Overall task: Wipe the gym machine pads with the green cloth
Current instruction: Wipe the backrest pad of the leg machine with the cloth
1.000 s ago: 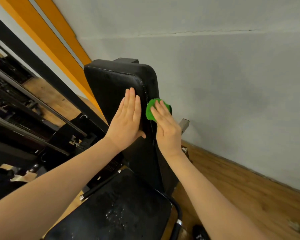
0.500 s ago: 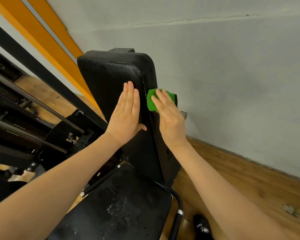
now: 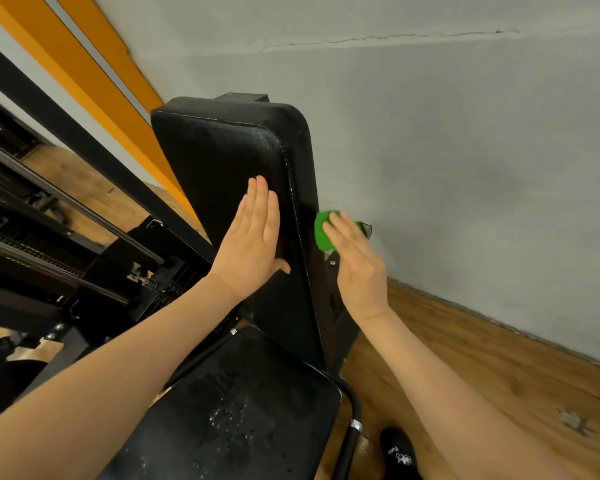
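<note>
Right hand (image 3: 359, 271) fingers (image 3: 340, 233) are lying straight and flat, pressing the green cloth (image 3: 323, 233) against the side edge of the back pad (image 3: 222, 161), cloth bunched under the fingertips. Left hand (image 3: 253, 244) is resting palm-flat on the pad's front face at about 9 o'clock from the cloth, fingers straight and together, holding nothing. The seat pad (image 3: 250, 410) is sitting at 6 o'clock, speckled with droplets. A black shoe (image 3: 400, 452) is poking in on the wood floor (image 3: 482, 358).
</note>
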The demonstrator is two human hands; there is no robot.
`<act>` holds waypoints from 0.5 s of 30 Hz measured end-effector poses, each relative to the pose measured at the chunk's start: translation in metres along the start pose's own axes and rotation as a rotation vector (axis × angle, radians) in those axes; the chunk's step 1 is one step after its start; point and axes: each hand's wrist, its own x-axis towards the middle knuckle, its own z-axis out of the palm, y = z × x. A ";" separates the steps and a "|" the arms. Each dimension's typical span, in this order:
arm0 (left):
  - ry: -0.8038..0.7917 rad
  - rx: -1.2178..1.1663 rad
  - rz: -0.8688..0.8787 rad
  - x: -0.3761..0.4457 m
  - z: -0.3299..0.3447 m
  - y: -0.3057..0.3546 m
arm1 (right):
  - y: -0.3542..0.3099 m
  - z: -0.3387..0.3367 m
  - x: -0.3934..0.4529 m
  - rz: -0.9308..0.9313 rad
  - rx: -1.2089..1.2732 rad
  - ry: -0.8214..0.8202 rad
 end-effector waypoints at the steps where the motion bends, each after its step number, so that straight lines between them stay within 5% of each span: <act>1: -0.036 0.013 0.005 -0.005 0.002 0.001 | -0.002 -0.002 0.008 -0.001 -0.009 0.061; 3: -0.084 0.035 0.017 -0.015 0.007 0.002 | -0.007 0.002 0.017 -0.026 -0.025 0.101; 15: -0.099 -0.004 -0.061 -0.018 0.021 0.013 | 0.015 0.019 -0.066 0.122 -0.023 -0.299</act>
